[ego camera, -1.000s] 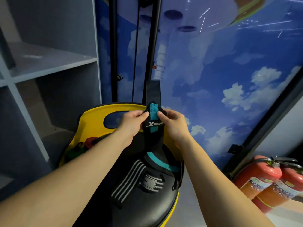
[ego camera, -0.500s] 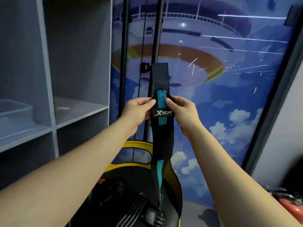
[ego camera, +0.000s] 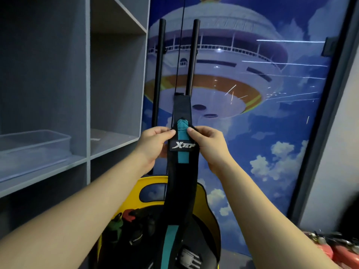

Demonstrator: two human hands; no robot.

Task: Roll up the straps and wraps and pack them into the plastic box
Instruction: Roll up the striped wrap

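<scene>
Hands, left (ego camera: 153, 144) and right (ego camera: 208, 144), pinch black-teal wrap (ego camera: 182, 158) upright.

Dim bluish light; glare streaks on mural (ego camera: 272, 133); wide-angle bending at edges; forearms soft.

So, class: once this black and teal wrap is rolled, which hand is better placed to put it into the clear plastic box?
Probably the left hand: the plastic box sits on the shelf on its side. The right hand would have to cross over the wrap.
</scene>
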